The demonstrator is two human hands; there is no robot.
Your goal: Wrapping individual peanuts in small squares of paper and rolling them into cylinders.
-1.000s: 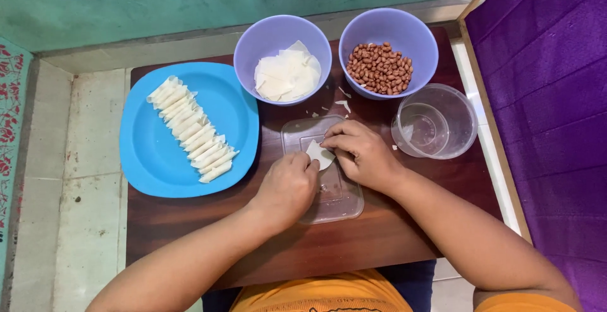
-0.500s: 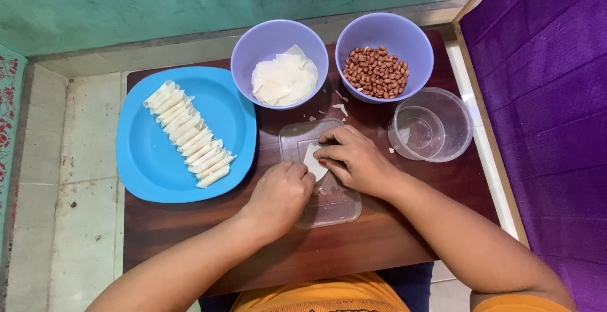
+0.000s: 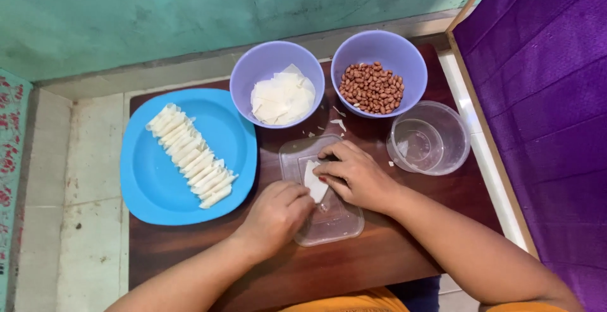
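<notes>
Both my hands rest on a clear plastic lid (image 3: 341,223) lying flat on the dark wooden table (image 3: 190,249). Between them is a small white wrapper piece (image 3: 314,182). My right hand (image 3: 357,176) pinches its upper side with the fingertips. My left hand (image 3: 278,214) is curled against its lower edge. A blue plate (image 3: 158,185) to the left carries a row of several rolled white pieces (image 3: 190,155).
A purple bowl of white wrapper sheets (image 3: 278,97) and a purple bowl of peanuts (image 3: 373,87) stand at the back. A clear round container (image 3: 430,138) sits to the right. A green wall is behind; purple cloth (image 3: 544,97) borders the right side.
My hands have shifted slightly on the lid, and the white piece now shows longer between them. The view has moved a little.
</notes>
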